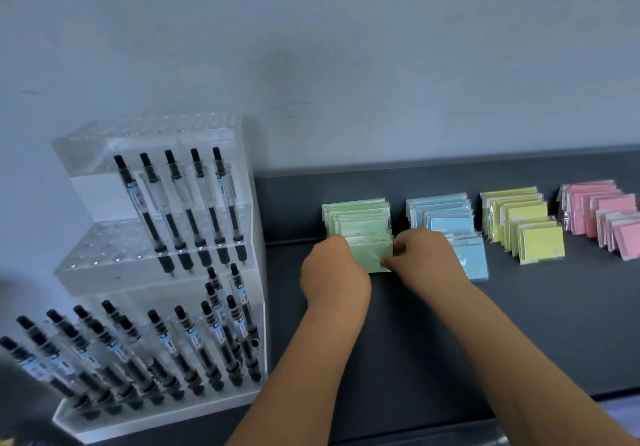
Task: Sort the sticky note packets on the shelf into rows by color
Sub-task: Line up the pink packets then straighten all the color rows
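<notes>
Sticky note packets (pixel 542 246) stand on the dark shelf (pixel 519 324) in four rows that run from near to far, with gaps between them: the green row (pixel 356 213) on the left, then the blue row (pixel 443 208), the yellow row (pixel 516 208), and the pink row (pixel 602 208) furthest right. Both my hands are on the front green packet (pixel 370 253) at the near end of the green row. My left hand (pixel 332 269) grips its left edge with the fingers curled round it, and my right hand (pixel 426 262) pinches its right edge between thumb and fingers. I cannot tell whether the packet's lower edge touches the shelf. My right hand also hides part of the near end of the blue row. On the left, just beside the green row, stands a clear tiered pen rack (pixel 86 258) holding black pens (pixel 180 210) in its upper and lower tiers. A grey wall (pixel 381 65) rises behind everything.
</notes>
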`<state>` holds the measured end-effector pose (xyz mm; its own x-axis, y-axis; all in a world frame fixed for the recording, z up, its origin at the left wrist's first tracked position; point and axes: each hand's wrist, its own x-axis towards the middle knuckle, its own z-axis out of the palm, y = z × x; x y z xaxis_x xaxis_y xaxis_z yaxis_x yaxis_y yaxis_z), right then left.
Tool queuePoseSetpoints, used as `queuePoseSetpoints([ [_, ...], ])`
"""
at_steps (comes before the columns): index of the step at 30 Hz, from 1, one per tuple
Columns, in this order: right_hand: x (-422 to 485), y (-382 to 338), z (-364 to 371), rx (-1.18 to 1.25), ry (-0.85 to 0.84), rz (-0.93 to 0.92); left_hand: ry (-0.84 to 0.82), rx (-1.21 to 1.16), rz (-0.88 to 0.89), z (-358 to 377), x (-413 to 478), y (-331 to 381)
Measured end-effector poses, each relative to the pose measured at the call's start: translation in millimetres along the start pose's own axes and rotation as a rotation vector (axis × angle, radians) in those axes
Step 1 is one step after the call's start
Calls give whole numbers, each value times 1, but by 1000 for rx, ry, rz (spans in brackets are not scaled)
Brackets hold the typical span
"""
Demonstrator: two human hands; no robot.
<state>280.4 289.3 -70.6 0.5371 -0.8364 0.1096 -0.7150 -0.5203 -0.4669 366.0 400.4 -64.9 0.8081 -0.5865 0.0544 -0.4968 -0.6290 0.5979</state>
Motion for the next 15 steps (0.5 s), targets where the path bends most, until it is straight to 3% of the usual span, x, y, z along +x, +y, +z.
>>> queuePoseSetpoints([
  [15,18,-2,9,-42,28,-33,55,-24,7,7,16,-7],
])
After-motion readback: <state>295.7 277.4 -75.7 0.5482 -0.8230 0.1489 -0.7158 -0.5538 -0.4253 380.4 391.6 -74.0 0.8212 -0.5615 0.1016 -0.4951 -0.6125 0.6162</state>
